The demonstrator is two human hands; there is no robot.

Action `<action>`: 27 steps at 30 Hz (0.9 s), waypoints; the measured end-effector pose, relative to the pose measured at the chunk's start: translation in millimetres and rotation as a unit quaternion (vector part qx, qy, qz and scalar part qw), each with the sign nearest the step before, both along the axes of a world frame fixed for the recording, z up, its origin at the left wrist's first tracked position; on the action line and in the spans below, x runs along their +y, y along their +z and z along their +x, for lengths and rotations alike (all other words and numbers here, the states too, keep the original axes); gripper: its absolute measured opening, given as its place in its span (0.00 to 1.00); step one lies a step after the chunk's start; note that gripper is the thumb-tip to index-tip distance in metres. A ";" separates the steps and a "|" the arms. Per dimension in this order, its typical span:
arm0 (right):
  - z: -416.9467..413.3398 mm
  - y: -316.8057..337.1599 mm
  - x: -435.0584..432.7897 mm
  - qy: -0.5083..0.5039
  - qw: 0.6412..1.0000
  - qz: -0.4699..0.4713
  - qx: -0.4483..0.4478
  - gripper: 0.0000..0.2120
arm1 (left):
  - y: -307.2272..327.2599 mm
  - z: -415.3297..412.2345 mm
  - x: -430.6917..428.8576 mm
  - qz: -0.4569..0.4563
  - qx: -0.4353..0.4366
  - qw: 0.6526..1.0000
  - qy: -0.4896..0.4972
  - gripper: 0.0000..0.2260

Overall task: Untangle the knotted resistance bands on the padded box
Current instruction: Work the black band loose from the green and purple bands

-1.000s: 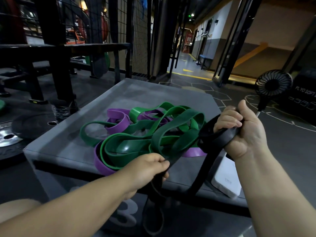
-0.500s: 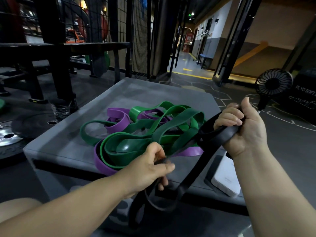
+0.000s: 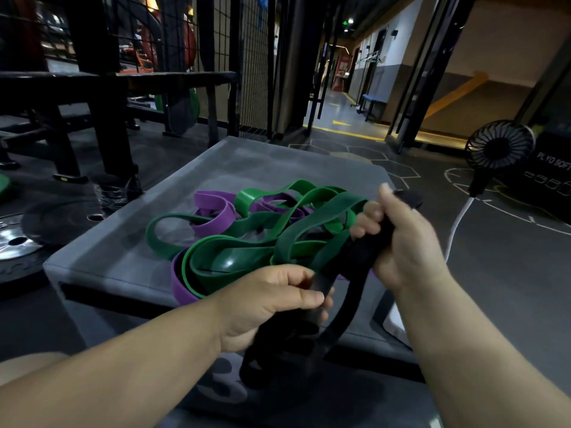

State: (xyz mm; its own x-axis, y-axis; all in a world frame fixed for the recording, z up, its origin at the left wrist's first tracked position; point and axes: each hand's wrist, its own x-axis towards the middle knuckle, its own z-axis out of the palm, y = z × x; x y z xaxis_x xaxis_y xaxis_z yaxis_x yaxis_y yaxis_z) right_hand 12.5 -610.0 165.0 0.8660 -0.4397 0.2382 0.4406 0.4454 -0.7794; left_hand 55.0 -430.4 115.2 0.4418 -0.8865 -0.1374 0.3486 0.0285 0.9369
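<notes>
A tangle of green bands (image 3: 247,257) and purple bands (image 3: 213,211) lies on the grey padded box (image 3: 129,261). A black band (image 3: 349,285) runs from the heap's right side over the box's front edge. My right hand (image 3: 401,239) grips a bunched part of the black band at the right of the heap. My left hand (image 3: 272,301) pinches a lower stretch of the same black band near the front edge, and its loops hang down below that hand.
A small black fan (image 3: 499,149) with a white cable stands on the floor at right. A white flat object (image 3: 394,319) lies by the box's right front corner. Weight plates (image 3: 18,242) and a black rack frame (image 3: 102,118) are at left.
My left hand has shifted right along the black band, closer to my right hand. My right hand has moved left toward the heap, and the hanging loops have bunched under the left hand.
</notes>
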 end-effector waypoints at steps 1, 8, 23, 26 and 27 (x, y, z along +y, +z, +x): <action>0.9 -4.2 5.2 0.013 0.999 -0.035 -0.007 0.10 | 1.1 1.6 1.3 -0.011 0.013 1.000 -0.007 0.11; -1.2 -17.1 23.1 0.041 0.967 -0.250 0.022 0.08 | 5.3 11.9 9.4 -0.007 0.033 0.999 -0.023 0.13; -5.4 -18.2 38.4 -0.049 0.815 -0.551 0.174 0.19 | 9.4 8.4 2.1 0.014 -0.028 0.992 0.125 0.25; -5.7 -14.0 35.1 -0.052 0.810 -0.554 0.186 0.21 | 11.0 10.8 1.7 0.013 -0.032 0.991 0.127 0.23; -5.6 -13.1 32.9 -0.051 0.816 -0.542 0.194 0.25 | 11.8 12.3 3.2 0.014 -0.033 0.994 0.105 0.22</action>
State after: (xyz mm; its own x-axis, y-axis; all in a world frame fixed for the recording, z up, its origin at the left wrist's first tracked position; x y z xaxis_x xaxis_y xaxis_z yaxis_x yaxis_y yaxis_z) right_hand 6.9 -577.1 151.9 0.9406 -0.2275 0.2522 0.0588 -0.6223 -0.7806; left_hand 67.3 -427.2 127.0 0.6247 -0.7708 -0.1250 0.2761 0.0682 0.9587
